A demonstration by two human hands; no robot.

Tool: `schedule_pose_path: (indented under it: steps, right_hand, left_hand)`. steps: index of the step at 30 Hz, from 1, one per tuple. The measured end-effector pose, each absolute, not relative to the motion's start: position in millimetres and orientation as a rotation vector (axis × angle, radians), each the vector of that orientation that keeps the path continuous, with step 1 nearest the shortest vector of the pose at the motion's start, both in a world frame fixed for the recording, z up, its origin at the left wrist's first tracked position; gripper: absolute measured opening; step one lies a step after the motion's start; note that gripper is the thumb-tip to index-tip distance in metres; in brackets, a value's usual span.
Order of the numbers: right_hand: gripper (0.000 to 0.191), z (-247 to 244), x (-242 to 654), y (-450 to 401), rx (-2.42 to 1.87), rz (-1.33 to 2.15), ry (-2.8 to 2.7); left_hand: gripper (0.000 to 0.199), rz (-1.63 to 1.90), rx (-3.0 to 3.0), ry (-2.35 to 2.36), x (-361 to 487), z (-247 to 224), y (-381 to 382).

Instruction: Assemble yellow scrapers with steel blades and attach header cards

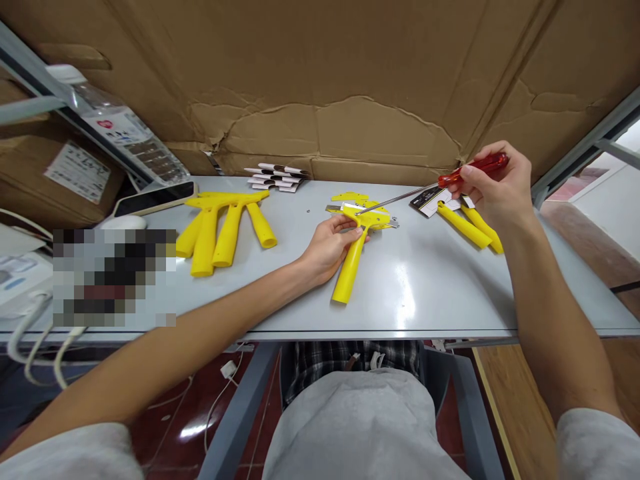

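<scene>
In the middle of the table my left hand (331, 248) is closed around the neck of a yellow plastic scraper (351, 263), whose handle points toward me. My right hand (500, 183) grips a screwdriver by its red handle (473, 170). The long metal shaft (400, 198) slants down to the left, its tip at the scraper's head. Flat yellow plates (350, 197) and metal blade pieces lie just behind the head, partly hidden by it. A small screw (395, 219) shows at the head's right side.
Several yellow scrapers (220, 227) lie at left. Two more yellow handles (465, 225) rest at right on black-and-white cards (425, 202). Folded cards (277, 178) sit at the back before a cardboard wall (320, 87). A phone (155, 199), water bottle (125, 127) and white cables (30, 333) are left.
</scene>
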State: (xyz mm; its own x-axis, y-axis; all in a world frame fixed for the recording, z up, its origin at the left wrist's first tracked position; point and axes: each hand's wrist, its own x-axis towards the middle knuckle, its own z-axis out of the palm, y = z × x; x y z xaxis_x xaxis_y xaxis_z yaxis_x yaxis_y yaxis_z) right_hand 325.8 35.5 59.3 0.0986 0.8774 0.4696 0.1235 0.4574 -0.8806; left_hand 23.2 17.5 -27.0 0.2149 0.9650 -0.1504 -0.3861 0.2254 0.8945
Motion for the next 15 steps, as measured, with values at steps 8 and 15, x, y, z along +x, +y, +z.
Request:
schedule_pose_path:
  steps: [8, 15]
  right_hand:
    - [0.055, 58.3, 324.4, 34.6, -0.969, 0.730, -1.368]
    - [0.053, 56.7, 327.4, 36.9, -0.949, 0.650, -1.402]
  left_hand:
    - [0.025, 1.107, 0.855, 0.867, 23.0, -25.3, 16.2]
    - [0.025, 1.111, 0.844, 0.857, 22.7, -28.7, 17.5]
